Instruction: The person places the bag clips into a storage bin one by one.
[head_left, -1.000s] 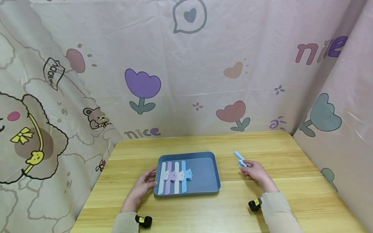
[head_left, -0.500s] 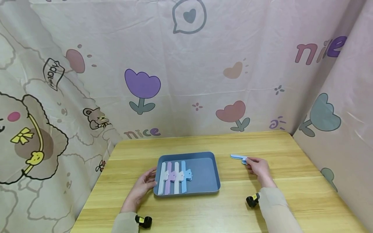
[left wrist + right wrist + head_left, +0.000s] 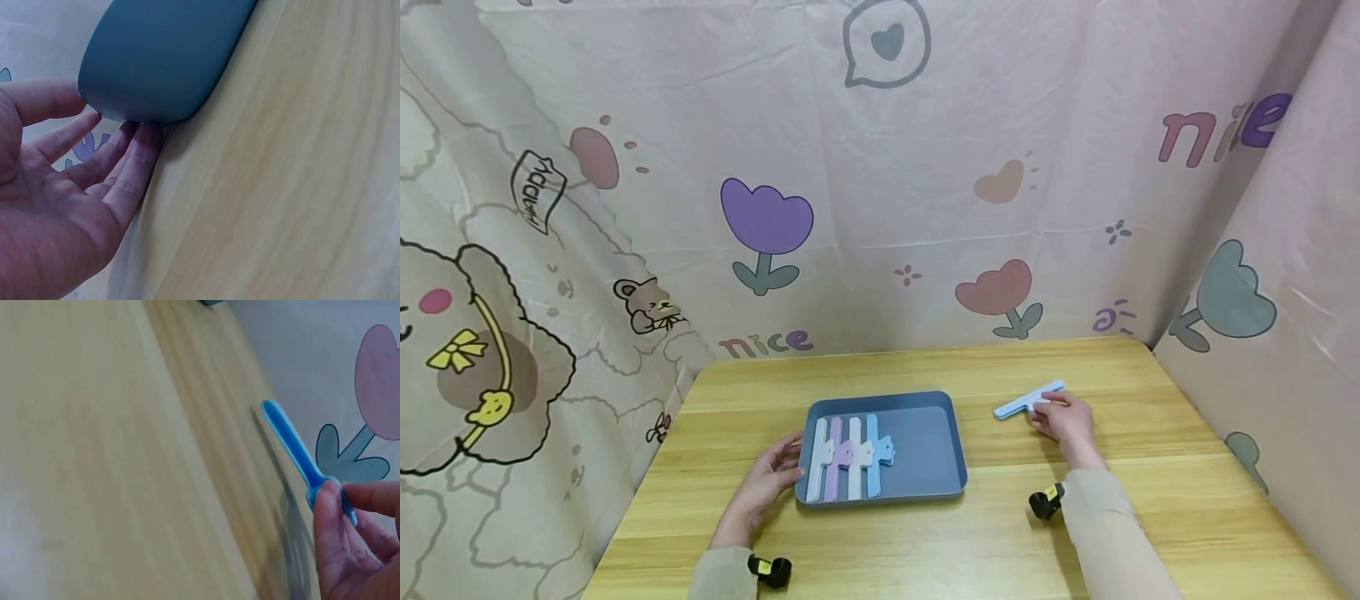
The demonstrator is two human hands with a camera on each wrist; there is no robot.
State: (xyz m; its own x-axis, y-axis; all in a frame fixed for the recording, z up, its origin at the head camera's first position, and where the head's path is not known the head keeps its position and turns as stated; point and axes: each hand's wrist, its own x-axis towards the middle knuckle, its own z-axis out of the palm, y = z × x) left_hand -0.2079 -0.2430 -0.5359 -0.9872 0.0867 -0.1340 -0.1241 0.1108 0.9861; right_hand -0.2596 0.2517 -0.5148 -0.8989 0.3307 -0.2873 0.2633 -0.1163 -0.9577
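Observation:
In the head view my right hand (image 3: 1066, 423) pinches a light blue bag clip (image 3: 1028, 400) by its short handle, between thumb and fingers. A shadow beneath the clip (image 3: 294, 447) in the right wrist view shows it raised off the table. My left hand (image 3: 769, 477) touches the left end of a blue-grey tray (image 3: 928, 450). Its fingers lie fairly straight against the tray's outer wall (image 3: 156, 69) in the left wrist view. Inside the tray, a white clip (image 3: 817, 458), a purple clip (image 3: 834, 458), another white clip (image 3: 855, 458) and a blue clip (image 3: 873, 458) lie side by side.
The wooden table (image 3: 895, 550) extends around the tray, with a printed curtain (image 3: 880, 208) along its back and sides. Black wrist cameras sit at the left cuff (image 3: 722, 573) and the right cuff (image 3: 1097, 500).
My right hand has turned the light blue clip, so its long bar now slants up to the right, and has shifted slightly back. The left hand and the tray have stayed put.

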